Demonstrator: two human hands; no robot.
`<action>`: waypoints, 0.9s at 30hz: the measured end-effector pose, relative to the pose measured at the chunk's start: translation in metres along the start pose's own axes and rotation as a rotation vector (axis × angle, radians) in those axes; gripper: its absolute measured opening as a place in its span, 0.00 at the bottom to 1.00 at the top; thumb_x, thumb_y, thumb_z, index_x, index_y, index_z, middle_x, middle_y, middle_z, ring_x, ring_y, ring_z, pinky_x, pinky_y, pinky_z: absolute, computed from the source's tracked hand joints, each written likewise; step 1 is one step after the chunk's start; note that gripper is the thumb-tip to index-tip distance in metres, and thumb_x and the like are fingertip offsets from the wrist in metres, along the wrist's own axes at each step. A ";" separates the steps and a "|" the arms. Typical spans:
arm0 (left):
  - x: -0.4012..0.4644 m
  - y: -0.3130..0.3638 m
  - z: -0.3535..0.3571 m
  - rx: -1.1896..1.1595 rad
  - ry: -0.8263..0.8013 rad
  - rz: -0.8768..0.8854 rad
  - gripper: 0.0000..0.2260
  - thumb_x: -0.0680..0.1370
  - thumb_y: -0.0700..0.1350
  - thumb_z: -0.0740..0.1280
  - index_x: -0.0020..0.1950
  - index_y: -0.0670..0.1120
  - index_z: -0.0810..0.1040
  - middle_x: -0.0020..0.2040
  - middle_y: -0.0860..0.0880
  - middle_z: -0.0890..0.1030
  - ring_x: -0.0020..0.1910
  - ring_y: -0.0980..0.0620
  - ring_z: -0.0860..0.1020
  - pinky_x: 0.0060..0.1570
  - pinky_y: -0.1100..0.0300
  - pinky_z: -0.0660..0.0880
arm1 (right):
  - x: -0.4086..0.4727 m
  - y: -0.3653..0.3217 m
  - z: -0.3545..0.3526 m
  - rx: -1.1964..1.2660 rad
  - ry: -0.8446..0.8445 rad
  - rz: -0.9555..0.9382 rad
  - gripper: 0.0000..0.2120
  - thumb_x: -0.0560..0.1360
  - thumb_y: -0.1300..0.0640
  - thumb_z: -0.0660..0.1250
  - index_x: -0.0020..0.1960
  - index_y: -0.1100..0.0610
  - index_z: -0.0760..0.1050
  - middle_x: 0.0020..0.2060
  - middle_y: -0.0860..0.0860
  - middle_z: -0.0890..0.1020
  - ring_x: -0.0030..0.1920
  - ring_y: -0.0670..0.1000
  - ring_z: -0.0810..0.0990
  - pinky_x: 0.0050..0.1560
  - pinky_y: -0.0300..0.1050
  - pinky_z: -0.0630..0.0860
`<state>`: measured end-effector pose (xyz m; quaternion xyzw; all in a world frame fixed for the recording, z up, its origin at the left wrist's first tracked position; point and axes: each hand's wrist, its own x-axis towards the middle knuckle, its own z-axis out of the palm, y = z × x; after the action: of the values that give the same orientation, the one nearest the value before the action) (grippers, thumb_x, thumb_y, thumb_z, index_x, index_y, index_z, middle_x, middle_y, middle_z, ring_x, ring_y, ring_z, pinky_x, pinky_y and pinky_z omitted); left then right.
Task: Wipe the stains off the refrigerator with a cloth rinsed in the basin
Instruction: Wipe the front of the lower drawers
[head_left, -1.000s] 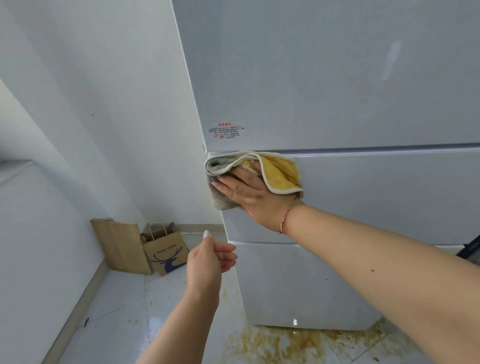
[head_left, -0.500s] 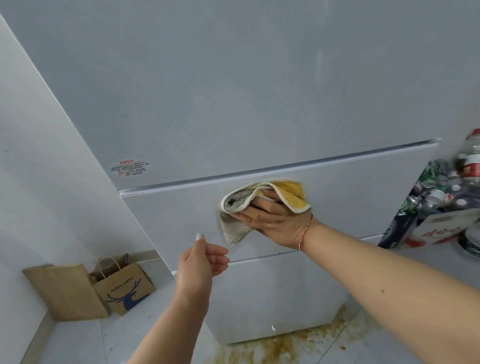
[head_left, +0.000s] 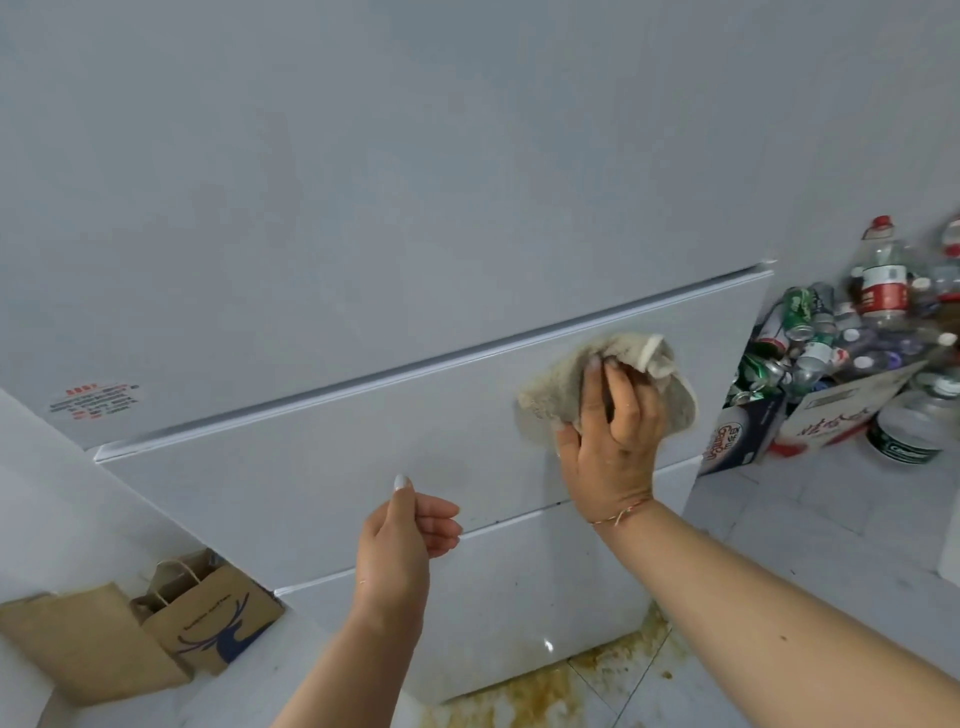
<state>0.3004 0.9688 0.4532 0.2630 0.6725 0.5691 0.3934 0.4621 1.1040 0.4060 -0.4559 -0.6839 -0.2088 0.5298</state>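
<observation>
The white refrigerator (head_left: 363, 260) fills most of the view, with a large upper door and two drawer fronts below. My right hand (head_left: 610, 431) grips a crumpled beige cloth (head_left: 561, 379) and presses it against the right part of the middle drawer front (head_left: 311, 467), just under the seam. My left hand (head_left: 402, 540) hovers in front of the lower seam, fingers loosely curled, thumb up, holding nothing. No basin is in view.
Brown stains (head_left: 545, 696) cover the floor tiles at the refrigerator's foot. Two brown paper bags (head_left: 208, 618) lean at the lower left. A cardboard box (head_left: 831, 415) piled with empty bottles and cans stands to the right. A red-lettered sticker (head_left: 93, 400) marks the upper door.
My right hand has slid the cloth rightwards along the middle drawer front, from its left corner towards its right end. The cloth's yellow side no longer shows. The left hand has kept its pose.
</observation>
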 end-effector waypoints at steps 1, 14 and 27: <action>-0.001 0.000 0.003 0.001 0.008 0.031 0.26 0.84 0.50 0.53 0.36 0.36 0.80 0.27 0.44 0.78 0.32 0.46 0.76 0.41 0.53 0.75 | -0.001 -0.012 0.001 0.027 -0.007 -0.048 0.34 0.71 0.52 0.67 0.73 0.55 0.59 0.63 0.54 0.64 0.61 0.61 0.66 0.64 0.65 0.65; -0.018 0.016 0.066 0.044 -0.129 0.179 0.26 0.84 0.49 0.53 0.34 0.38 0.79 0.26 0.47 0.77 0.32 0.47 0.75 0.40 0.53 0.73 | 0.042 0.093 -0.022 0.014 0.037 0.018 0.23 0.77 0.53 0.59 0.71 0.54 0.62 0.65 0.52 0.64 0.63 0.59 0.65 0.62 0.67 0.69; -0.022 0.011 0.066 0.050 -0.121 0.198 0.26 0.84 0.48 0.53 0.34 0.38 0.79 0.26 0.46 0.78 0.32 0.47 0.75 0.40 0.54 0.73 | -0.003 0.023 -0.011 0.089 -0.096 0.065 0.29 0.72 0.50 0.65 0.71 0.52 0.62 0.62 0.51 0.66 0.60 0.58 0.67 0.57 0.64 0.73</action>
<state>0.3663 0.9903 0.4657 0.3718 0.6322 0.5715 0.3682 0.4874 1.1053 0.4024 -0.4634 -0.7018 -0.1387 0.5229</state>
